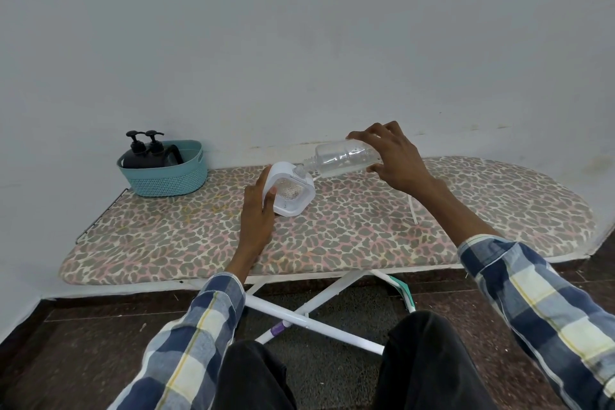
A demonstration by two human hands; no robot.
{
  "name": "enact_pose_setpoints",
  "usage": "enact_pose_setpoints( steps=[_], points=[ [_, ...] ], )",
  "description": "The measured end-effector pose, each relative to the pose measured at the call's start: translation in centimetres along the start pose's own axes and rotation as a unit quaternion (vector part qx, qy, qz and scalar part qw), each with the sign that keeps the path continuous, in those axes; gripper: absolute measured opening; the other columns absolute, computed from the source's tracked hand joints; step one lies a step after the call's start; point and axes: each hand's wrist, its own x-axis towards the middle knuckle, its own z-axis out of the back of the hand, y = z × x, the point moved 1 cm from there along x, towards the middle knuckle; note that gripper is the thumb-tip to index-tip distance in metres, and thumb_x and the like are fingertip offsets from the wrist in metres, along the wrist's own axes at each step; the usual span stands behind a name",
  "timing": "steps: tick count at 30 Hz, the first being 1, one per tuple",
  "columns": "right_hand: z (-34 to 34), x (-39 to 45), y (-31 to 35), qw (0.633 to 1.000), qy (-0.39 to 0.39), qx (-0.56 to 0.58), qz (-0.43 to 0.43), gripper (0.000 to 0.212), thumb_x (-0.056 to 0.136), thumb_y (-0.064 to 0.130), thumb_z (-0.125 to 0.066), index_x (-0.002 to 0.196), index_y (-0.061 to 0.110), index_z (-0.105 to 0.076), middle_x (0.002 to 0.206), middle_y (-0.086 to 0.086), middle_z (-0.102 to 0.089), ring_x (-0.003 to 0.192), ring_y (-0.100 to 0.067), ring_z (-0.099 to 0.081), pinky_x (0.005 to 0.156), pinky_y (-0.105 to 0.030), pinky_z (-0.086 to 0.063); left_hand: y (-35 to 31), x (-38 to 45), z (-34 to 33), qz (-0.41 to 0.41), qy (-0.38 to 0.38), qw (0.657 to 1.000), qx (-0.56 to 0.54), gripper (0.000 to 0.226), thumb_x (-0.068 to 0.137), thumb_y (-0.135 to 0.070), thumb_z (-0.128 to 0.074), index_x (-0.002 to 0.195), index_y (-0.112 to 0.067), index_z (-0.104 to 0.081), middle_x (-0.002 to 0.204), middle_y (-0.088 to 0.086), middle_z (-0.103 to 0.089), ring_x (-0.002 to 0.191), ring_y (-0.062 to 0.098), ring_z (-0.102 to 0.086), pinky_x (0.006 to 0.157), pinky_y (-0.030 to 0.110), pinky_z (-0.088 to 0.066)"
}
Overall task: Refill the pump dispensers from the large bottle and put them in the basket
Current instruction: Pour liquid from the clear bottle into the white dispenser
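A white dispenser (293, 191) with a clear window stands on the ironing board (332, 236), its pump off and its neck open. My left hand (258, 210) grips its left side. My right hand (392, 156) holds a large clear bottle (346, 156) tipped almost flat, with its mouth at the dispenser's neck. A teal basket (166, 173) sits at the board's far left end. Two black pump dispensers (146, 153) stand inside it.
The board has a leopard-print cover and stands against a white wall. Its white crossed legs (299, 313) show below the front edge, over a dark floor. A thin white tube (412, 210) lies on the board under my right forearm.
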Motion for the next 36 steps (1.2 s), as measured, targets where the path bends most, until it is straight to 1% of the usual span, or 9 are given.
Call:
enact_pose_setpoints(
  steps=[3,7,12,17,30,36],
  points=[
    [0.12,0.02,0.02,1.000,-0.001,-0.002,0.001,0.087,0.075,0.011,-0.093,0.147,0.039,-0.053,0.135,0.004,-0.056,0.128,-0.026,-0.044,0.080,-0.042,-0.054,-0.09,0.00,0.01,0.005,-0.001,1.000,0.003,0.050,0.117,-0.037,-0.038,0.167,-0.039,-0.033,0.153,0.006,-0.048,0.124,0.006,-0.046,0.104,0.029,-0.036],
    [0.14,-0.09,0.00,1.000,-0.002,0.000,0.002,0.087,0.076,0.011,-0.093,0.147,0.040,-0.053,0.135,0.005,-0.056,0.127,-0.026,-0.043,0.079,-0.041,-0.053,-0.11,-0.01,-0.01,-0.002,-0.001,1.000,0.005,0.050,0.117,-0.038,-0.038,0.167,-0.039,-0.033,0.155,0.005,-0.048,0.125,0.006,-0.046,0.105,0.029,-0.037],
    [0.24,-0.07,-0.15,1.000,-0.003,-0.003,0.010,0.087,0.076,0.012,-0.093,0.148,0.040,-0.053,0.135,0.006,-0.056,0.127,-0.026,-0.043,0.080,-0.042,-0.055,-0.40,-0.15,0.04,0.001,-0.003,1.000,0.001,0.050,0.117,-0.037,-0.039,0.166,-0.040,-0.033,0.149,0.006,-0.048,0.122,0.008,-0.047,0.102,0.028,-0.037],
    [0.33,-0.02,-0.14,1.000,-0.003,-0.006,0.010,0.087,0.076,0.012,-0.092,0.148,0.040,-0.053,0.135,0.006,-0.055,0.128,-0.026,-0.044,0.081,-0.041,-0.055,-0.65,-0.18,0.06,0.008,-0.003,1.000,-0.001,0.050,0.117,-0.036,-0.039,0.166,-0.040,-0.033,0.144,0.006,-0.048,0.122,0.013,-0.050,0.101,0.030,-0.039],
    [0.40,0.06,-0.03,1.000,0.000,-0.008,0.009,0.088,0.075,0.011,-0.093,0.148,0.041,-0.052,0.136,0.005,-0.055,0.128,-0.026,-0.043,0.079,-0.042,-0.056,-0.27,-0.11,-0.02,0.004,-0.005,1.000,0.007,0.050,0.117,-0.036,-0.039,0.166,-0.039,-0.034,0.148,0.008,-0.049,0.125,0.012,-0.049,0.103,0.029,-0.037],
    [0.44,0.02,-0.05,1.000,-0.001,-0.004,0.009,0.087,0.076,0.010,-0.092,0.148,0.040,-0.052,0.136,0.006,-0.055,0.128,-0.026,-0.043,0.079,-0.041,-0.055,-0.28,-0.07,-0.05,0.012,0.000,1.000,-0.005,0.050,0.117,-0.037,-0.039,0.166,-0.041,-0.033,0.145,0.007,-0.048,0.127,0.017,-0.051,0.104,0.032,-0.039]
  ],
)
